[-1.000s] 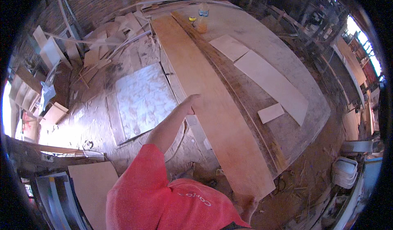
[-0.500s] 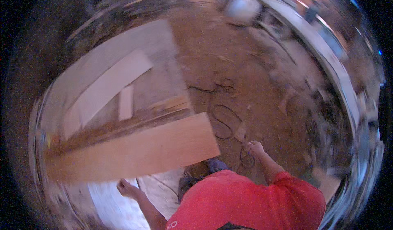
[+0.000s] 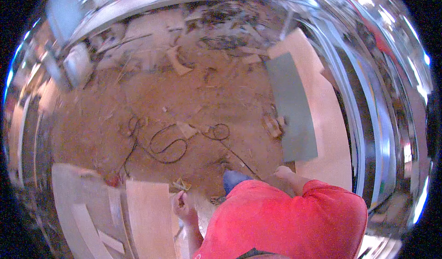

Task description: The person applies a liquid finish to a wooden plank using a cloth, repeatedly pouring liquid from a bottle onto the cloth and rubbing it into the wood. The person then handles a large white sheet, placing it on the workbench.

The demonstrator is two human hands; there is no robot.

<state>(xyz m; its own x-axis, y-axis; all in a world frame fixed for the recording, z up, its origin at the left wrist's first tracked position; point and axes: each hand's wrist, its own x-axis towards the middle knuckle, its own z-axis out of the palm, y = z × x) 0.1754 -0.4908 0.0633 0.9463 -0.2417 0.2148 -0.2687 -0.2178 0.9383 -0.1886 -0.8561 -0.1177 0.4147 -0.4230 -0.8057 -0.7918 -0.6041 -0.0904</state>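
My left hand (image 3: 185, 207) hangs just right of a light wooden board (image 3: 149, 217), fingers loosely curled with nothing visible in them. A small yellowish thing (image 3: 181, 185), too blurred to name, shows just beyond its fingertips; whether they touch cannot be told. My right hand (image 3: 284, 171) is out to the right, beside the near end of a grey-green panel (image 3: 294, 111). Motion blur hides how its fingers lie, and nothing shows in it.
A dark cable (image 3: 170, 160) loops across the brown, littered floor (image 3: 221, 102). Pale boards (image 3: 329, 121) stand along the right. A grey sheet (image 3: 69, 190) with wood strips lies at near left. Scrap (image 3: 230, 24) is heaped at the back, and a white container (image 3: 77, 64) stands far left.
My view has swung to the right. The board and grey sheet now sit at the lower left, and the grey-green panel has come into fuller view. Both hands remain low beside my body.
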